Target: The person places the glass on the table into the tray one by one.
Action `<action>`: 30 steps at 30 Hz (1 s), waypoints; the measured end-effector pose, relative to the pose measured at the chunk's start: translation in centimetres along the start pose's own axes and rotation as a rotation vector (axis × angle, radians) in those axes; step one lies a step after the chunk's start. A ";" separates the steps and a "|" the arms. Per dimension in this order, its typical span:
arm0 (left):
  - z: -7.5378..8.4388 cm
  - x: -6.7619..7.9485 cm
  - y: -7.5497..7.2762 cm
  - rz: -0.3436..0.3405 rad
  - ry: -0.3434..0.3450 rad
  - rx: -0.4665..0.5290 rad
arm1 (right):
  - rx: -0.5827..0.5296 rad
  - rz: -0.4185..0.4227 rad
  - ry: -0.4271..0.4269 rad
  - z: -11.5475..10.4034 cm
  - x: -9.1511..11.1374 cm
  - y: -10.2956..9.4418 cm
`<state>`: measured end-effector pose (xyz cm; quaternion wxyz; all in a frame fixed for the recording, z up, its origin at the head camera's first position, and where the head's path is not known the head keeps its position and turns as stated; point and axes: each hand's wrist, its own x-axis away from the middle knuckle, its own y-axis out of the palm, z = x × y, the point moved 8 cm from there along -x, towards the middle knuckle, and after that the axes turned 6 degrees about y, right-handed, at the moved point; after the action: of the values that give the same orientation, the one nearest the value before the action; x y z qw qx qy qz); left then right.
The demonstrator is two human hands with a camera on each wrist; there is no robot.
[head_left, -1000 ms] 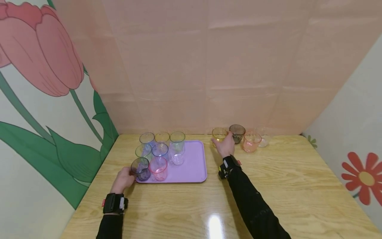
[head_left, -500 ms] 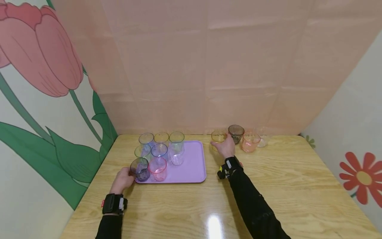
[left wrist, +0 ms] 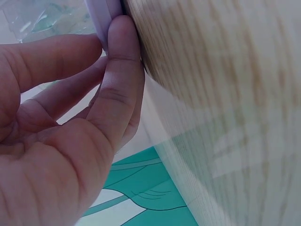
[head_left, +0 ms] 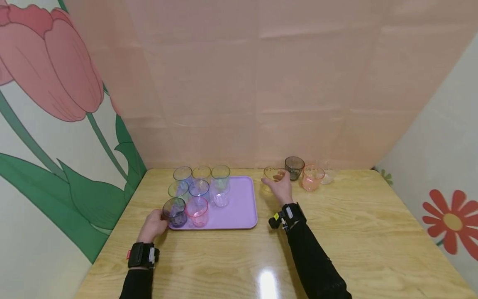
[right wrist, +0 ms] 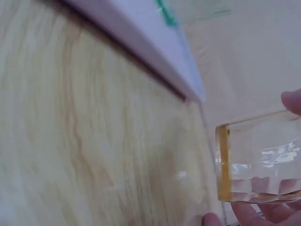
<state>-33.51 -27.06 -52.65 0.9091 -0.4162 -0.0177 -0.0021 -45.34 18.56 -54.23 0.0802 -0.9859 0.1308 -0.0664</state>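
Note:
My left hand [head_left: 154, 225] is at the front left corner of a purple tray [head_left: 239, 207]. In the left wrist view its thumb and fingers pinch the tray's rim [left wrist: 99, 16]. At the back of the table, right of the tray, my right hand [head_left: 280, 187] grips a clear yellow glass [head_left: 269, 185]. The right wrist view shows this glass [right wrist: 258, 160] between the thumb above and several fingers below, its thick amber base facing left. Several coloured glasses stand on the tray's left half, among them a dark purple one [head_left: 175, 214] and a pink one [head_left: 197, 212].
Just right of my right hand stand a dark grey glass [head_left: 294, 168], an orange-pink glass [head_left: 312, 178] and a colourless glass [head_left: 328, 173], near the wooden table's [head_left: 358, 232] back edge. Behind them rises a pink sheeted wall [head_left: 239, 104].
The yellow glass has shifted slightly toward me in my right hand, and that wrist has turned a little. My left hand stays at the tray corner.

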 end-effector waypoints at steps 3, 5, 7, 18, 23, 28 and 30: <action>-0.2 -0.1 0.1 -0.004 -0.020 0.011 | -0.064 0.000 -0.016 0.0 0.8 0.0; -0.2 -0.2 0.2 -0.007 -0.030 0.017 | -0.087 0.016 -0.027 0.0 1.4 -0.1; -0.2 -0.3 0.2 -0.009 -0.034 0.019 | -0.084 0.032 -0.037 0.0 1.9 -0.1; 0.1 -0.3 -0.1 -0.004 -0.024 0.004 | -0.066 0.052 -0.039 0.9 3.5 -0.5; 0.2 -0.2 0.0 -0.003 -0.009 0.006 | -0.082 0.066 -0.038 1.4 4.3 -1.1; 0.1 -0.1 0.0 -0.003 -0.010 -0.001 | -0.142 0.038 -0.044 1.2 4.5 -1.0; 0.1 -0.1 0.1 -0.004 -0.015 -0.002 | -0.173 0.017 -0.051 1.0 4.7 -0.6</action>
<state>-33.63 -26.94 -52.64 0.9085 -0.4172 -0.0255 -0.0010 -40.58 18.06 -54.54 -0.0014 -0.9894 0.1423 -0.0292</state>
